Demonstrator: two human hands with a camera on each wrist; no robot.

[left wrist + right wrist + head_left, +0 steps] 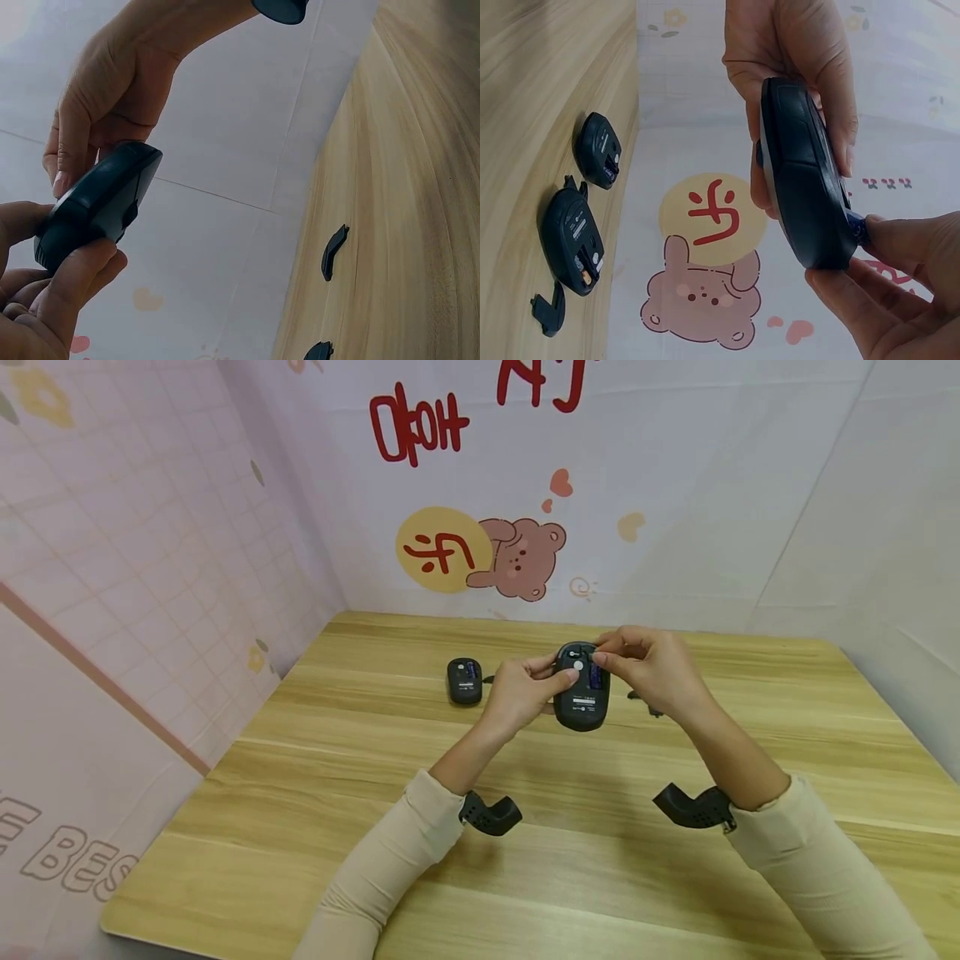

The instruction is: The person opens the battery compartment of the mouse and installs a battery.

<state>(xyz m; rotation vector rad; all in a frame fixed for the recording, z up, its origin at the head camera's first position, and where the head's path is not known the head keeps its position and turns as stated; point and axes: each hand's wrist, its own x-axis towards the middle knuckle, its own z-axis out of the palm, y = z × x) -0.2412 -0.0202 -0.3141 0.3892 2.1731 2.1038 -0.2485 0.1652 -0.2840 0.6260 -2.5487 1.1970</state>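
Between both hands a black computer mouse (pixel 581 697) is held up off the table, its underside facing the head camera and its battery compartment uncovered. My left hand (pixel 519 693) grips it by the left side, thumb on the underside. A blue battery (pixel 596 675) lies in the compartment; in the right wrist view one end of this battery (pixel 857 227) sticks out. The right hand (pixel 651 664) has its thumb against that end, with other fingers around the mouse's end (pixel 825 259).
On the wooden table (pixel 360 760) a second mouse (pixel 465 681) lies underside up with its battery showing. The right wrist view shows another upturned mouse (pixel 571 240) with a cover (pixel 549 309) nearby. Small black covers (pixel 334 252) lie on the table. Printed cloth (pixel 675 460) stands behind.
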